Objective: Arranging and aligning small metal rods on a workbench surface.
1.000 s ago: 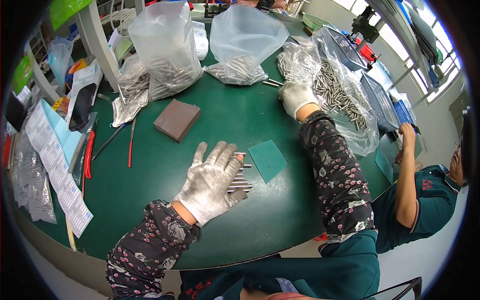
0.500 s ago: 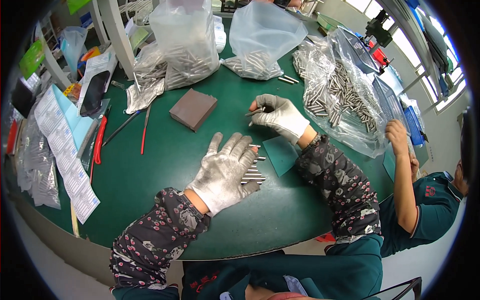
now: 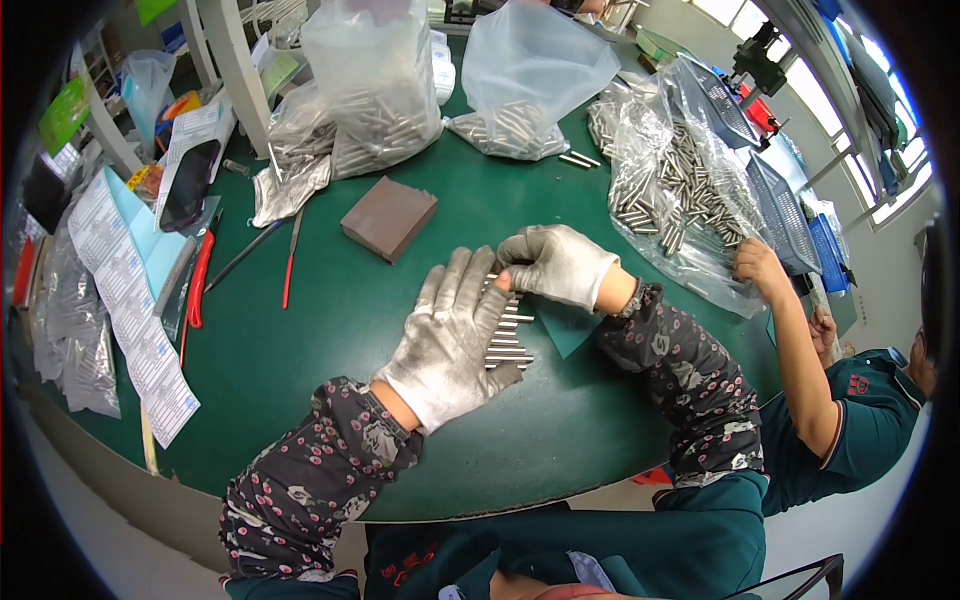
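Note:
My left hand (image 3: 440, 335), in a grey-stained white glove, lies flat with its fingers stretched over a row of short metal pins (image 3: 510, 347). Several pin ends stick out past its right side, lying side by side on the green table. My right hand (image 3: 562, 265), in a white glove, is closed at the far end of that row, its fingertips against my left fingers. Whatever is between those fingertips is hidden. Partly under the right hand and sleeve lies a thin green square sheet (image 3: 568, 335). Beyond my left hand sits a brown block (image 3: 389, 219).
Plastic bags of metal pins (image 3: 375, 120) stand at the back, and an open bag (image 3: 680, 195) spreads at right. A co-worker's hand (image 3: 760, 268) touches that bag. Red-handled pliers (image 3: 200, 280), a red-handled file (image 3: 288, 270), papers (image 3: 130, 300) and a phone (image 3: 190, 185) lie left.
My right hand, which held a metal pin, has come nearer and left to meet my left fingers. The left hand has hardly moved. The co-worker's hand has moved left onto the open bag.

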The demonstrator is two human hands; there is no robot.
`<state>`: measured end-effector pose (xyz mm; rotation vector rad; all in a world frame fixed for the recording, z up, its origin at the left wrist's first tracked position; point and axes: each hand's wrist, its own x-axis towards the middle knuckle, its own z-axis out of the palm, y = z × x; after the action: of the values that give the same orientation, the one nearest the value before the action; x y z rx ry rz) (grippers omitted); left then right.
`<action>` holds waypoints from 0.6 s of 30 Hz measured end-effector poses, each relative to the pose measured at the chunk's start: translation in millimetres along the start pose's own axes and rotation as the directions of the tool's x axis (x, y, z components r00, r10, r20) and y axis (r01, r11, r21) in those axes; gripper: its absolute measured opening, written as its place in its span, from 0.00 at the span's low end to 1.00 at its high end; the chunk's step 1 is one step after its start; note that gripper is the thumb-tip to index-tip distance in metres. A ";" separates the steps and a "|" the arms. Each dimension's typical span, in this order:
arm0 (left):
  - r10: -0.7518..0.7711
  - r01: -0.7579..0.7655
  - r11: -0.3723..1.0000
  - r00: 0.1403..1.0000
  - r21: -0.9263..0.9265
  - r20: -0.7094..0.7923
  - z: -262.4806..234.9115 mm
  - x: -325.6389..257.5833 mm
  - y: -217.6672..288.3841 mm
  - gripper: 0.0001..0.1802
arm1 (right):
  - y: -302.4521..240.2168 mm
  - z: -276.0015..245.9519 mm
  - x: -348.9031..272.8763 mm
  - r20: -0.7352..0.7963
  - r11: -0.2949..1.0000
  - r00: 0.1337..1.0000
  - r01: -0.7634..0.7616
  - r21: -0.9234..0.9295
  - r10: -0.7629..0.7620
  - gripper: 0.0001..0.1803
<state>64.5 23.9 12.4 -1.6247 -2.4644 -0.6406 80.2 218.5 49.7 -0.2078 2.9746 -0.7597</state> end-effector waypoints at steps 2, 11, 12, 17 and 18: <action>-0.011 0.010 0.999 1.000 0.038 0.020 2.5 0.9 -0.7 0.44 | 15.5 -5.6 6.0 -0.088 0.997 0.996 0.006 0.082 0.001 0.13; 0.007 -0.006 1.000 0.990 -0.005 0.140 -3.2 1.3 3.9 0.43 | 117.4 -47.8 49.8 -0.458 0.691 0.761 -0.630 -0.353 0.460 0.14; 0.010 -0.008 1.000 0.991 -0.020 0.137 -2.4 2.1 4.2 0.44 | 123.5 -47.1 50.6 -0.456 0.690 0.760 -0.631 -0.353 0.462 0.14; 0.006 -0.004 1.000 0.990 -0.016 0.139 -4.2 1.3 1.4 0.45 | 106.6 -53.8 56.0 -0.232 0.680 0.778 -0.625 -0.383 0.585 0.16; 0.012 -0.012 1.000 0.991 -0.007 0.133 -2.6 1.3 1.1 0.45 | 107.4 -55.1 55.1 -0.144 0.649 0.760 -0.623 -0.437 0.634 0.18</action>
<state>64.6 24.3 15.5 -1.7369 -2.5440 -0.5556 8.1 329.8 44.8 0.7731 2.8181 0.0478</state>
